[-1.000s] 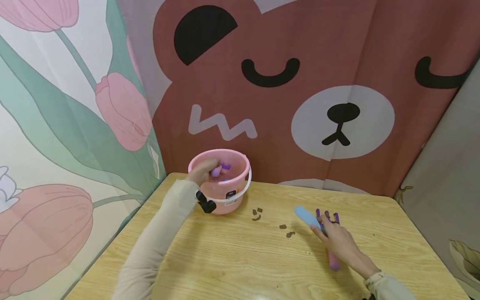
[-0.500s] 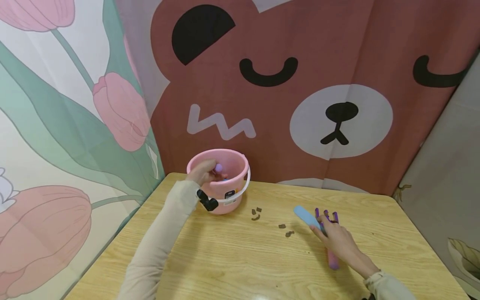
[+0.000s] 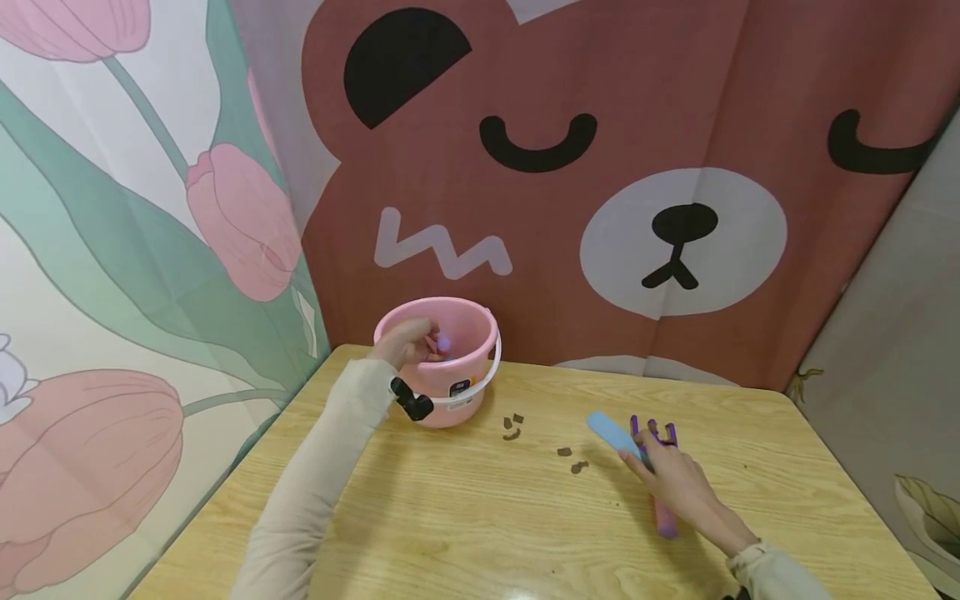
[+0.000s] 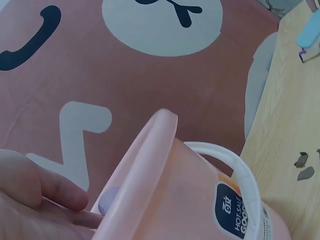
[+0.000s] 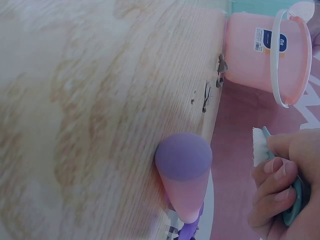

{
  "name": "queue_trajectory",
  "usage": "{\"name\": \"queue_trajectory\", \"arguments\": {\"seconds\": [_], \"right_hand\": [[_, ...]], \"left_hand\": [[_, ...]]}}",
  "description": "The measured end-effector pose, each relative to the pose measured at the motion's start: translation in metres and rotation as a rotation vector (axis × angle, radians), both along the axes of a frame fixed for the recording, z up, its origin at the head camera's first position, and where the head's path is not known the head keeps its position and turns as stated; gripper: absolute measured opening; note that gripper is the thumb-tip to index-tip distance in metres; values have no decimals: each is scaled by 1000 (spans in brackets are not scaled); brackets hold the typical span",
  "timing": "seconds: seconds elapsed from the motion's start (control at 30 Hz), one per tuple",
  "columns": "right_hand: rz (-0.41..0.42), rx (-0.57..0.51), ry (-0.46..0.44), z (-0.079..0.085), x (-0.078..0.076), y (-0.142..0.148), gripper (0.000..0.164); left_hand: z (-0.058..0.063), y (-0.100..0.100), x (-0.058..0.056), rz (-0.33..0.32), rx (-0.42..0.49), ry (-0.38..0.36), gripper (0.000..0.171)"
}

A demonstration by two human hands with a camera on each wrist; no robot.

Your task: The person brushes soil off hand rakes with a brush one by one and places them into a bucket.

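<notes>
In the head view my left hand (image 3: 410, 340) reaches over the near rim into the pink bucket (image 3: 442, 392). By its fingertips is the purple handle end (image 4: 108, 200) of a tool whose lower part is inside; the rim hides whether the fingers still grip it. On the right of the table my right hand (image 3: 675, 483) grips a light blue brush (image 3: 613, 433), its white bristles (image 5: 259, 147) showing in the right wrist view. Under that hand lies a toy fork (image 3: 666, 518) with purple prongs and a pink handle ending in purple.
Several small dark scraps (image 3: 513, 427) lie on the wooden table (image 3: 465, 517) between bucket and brush, in two loose groups. The bucket's white handle (image 3: 497, 367) hangs down at its front. A curtain with a bear print (image 3: 547, 250) stands right behind the table.
My left hand has turned the tool in the bucket: its purple prongs have gone from sight, and its handle end now shows, sunk a little lower. My right hand has stayed put.
</notes>
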State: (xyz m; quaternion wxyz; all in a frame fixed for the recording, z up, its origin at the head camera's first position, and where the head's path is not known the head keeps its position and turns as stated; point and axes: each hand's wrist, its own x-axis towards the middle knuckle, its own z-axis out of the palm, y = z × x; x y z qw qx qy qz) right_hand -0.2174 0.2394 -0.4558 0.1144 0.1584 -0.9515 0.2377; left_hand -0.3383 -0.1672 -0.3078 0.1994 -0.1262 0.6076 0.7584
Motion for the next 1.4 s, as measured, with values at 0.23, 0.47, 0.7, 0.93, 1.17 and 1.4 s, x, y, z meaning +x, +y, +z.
{"name": "queue_trajectory", "arguments": {"seconds": [0.23,0.47,0.7,0.93,1.17,1.4], "right_hand": [[-3,-2,-5,-3,1,1,35],[-6,-3,-7,-4,1,1,37],[-7,3,-7,-4,0,1,36],[-16,5,-9,-1,2,1,33],[-10,13,-7,-1,2,3,34],[-18,12,-16,2,3,5,36]], "left_hand": [[-4,0,3,-13,-142,60,7],[-4,4,4,16,-219,110,4],[-4,6,4,45,-263,155,5],[-3,3,4,67,-359,218,27],[-1,3,4,77,-387,253,22],[1,7,9,57,-322,276,33]]}}
